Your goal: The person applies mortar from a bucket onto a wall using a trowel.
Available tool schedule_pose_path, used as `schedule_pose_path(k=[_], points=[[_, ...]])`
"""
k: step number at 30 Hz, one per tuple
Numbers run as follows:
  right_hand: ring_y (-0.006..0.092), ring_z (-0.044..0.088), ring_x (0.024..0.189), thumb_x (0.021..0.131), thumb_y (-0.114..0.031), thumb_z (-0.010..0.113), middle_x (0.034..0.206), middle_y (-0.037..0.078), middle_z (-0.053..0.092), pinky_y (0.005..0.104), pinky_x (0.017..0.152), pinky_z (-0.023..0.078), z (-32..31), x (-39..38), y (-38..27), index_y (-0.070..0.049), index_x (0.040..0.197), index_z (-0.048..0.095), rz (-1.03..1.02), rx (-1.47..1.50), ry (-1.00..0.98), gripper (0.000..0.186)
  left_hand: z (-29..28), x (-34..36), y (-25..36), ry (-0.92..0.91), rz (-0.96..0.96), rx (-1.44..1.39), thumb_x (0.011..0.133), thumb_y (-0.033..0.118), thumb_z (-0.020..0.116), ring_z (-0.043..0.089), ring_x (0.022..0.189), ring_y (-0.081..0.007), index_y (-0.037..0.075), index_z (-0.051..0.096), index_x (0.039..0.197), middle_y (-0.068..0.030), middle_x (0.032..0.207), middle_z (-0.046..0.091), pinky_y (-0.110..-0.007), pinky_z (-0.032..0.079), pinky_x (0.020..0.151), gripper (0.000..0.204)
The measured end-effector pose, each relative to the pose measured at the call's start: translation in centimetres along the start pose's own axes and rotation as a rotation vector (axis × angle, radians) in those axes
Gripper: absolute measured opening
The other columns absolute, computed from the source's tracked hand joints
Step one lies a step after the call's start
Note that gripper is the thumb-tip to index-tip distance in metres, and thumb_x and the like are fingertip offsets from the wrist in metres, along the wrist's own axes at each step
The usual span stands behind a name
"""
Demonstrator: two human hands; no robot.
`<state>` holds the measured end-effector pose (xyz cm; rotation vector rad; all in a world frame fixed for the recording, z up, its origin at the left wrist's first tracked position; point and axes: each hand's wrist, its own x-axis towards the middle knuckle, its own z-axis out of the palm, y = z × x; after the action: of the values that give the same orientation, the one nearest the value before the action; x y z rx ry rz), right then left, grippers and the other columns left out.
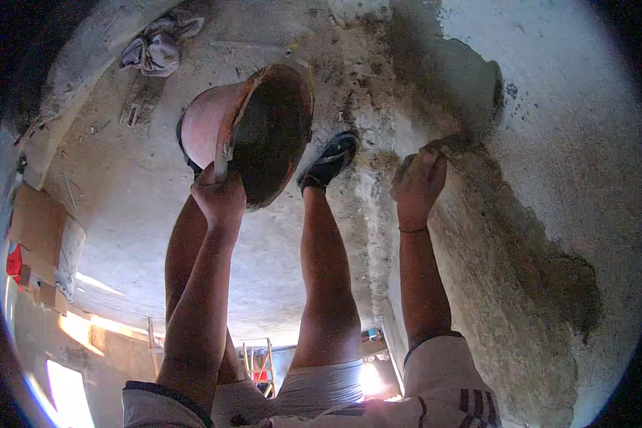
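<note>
- Far on your left, a brown box (39, 222) sits near the edge of your view, with a bit of red (14, 264) beside it.
- Next, up near the top, a crumpled rag (160, 53) lies on the floor (118, 185).
- Then comes the big pink bucket (210, 125). It is in front of you, to the left of your shoe, and tilted so that its round mouth faces right. The inside looks dark.
- Your left hand (220, 196) is at the near side of the bucket. Its fingers are curled tight, pinching the rim by a pale strip.
- Far behind your legs, a yellow ladder (269, 367) stands low in your view.
- Your dark shoe (328, 160) is on the floor, between the bucket and your right hand.
- Your right hand (421, 178) is by the wall, with its fingers bent around a thin dark tool (455, 139). Most of the tool is hidden.
- On the right, the wall (585, 164) is pale, with a dark, wet-looking patch (471, 85) just past the tool.
</note>
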<state>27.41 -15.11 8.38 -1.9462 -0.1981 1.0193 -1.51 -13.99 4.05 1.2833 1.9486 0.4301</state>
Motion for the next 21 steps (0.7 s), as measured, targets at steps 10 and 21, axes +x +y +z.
schedule_pose_path(k=[10, 21], points=[[0.0095, 0.044, 0.046, 0.088, -0.037, 0.052, 0.056, -0.001, 0.045, 0.0279, 0.043, 0.037, 0.5, 6.3, 3.6, -0.005, 0.084, 0.049, -0.285, -0.641, -0.130, 0.032, -0.1, 0.2, 1.5, -0.006, -0.062, -0.025, 0.067, -0.001, 0.050, 0.041, 0.054, -0.0083, -0.004, 0.056, 0.068, -0.0022, 0.053, 0.048, -0.027, 0.037, 0.050, 0.006], [0.0178, 0.056, 0.066, 0.084, -0.021, 0.060, 0.077, 0.007, 0.055, 0.0289, 0.054, 0.045, 0.2, 2.9, 0.4, -0.003, 0.103, 0.054, -0.358, -0.991, -0.143, 0.027, 0.6, -0.3, 1.4, 0.000, -0.136, -0.121, 0.066, -0.001, 0.051, 0.041, 0.053, -0.0085, -0.004, 0.055, 0.067, -0.0024, 0.052, 0.047, -0.028, 0.037, 0.050, 0.006]])
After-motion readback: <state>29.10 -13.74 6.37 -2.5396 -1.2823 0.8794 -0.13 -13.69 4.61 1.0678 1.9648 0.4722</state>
